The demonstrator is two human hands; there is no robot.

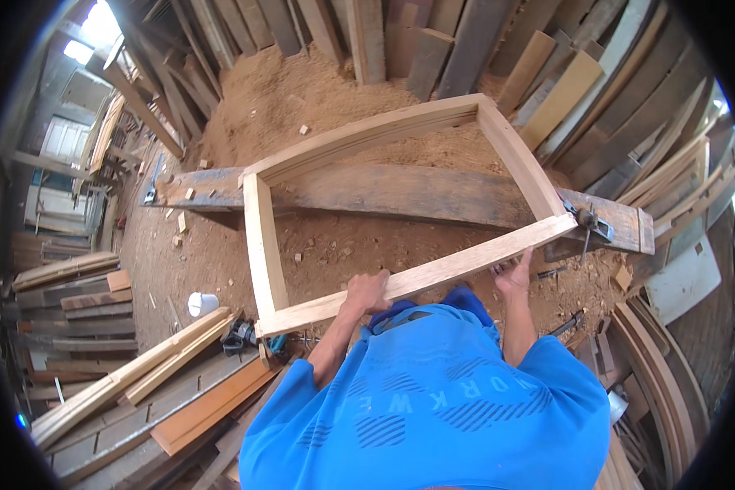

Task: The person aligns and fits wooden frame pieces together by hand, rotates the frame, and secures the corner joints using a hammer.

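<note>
A rectangular pale wooden frame [441, 271] with mortised corners is held tilted in front of me, over a long, worn wooden bench [400, 192]. My left hand [369, 291] is closed around the frame's near rail, left of its middle. Farther right on the same rail, my right hand [513, 275] grips from below, with its thumb up against the side and the other fingers partly hidden by the wood. Beside the frame's right corner, a blue metal tool [599, 227] sits on the bench; its exact kind is unclear.
Sawdust [282, 102] is heaped behind the bench, with upright planks [367, 41] leaning beyond it. Small offcuts lie on the bench's left end. A white tub [202, 305] stands on the floor at left, near a dark power tool [241, 335] and stacked boards [212, 404].
</note>
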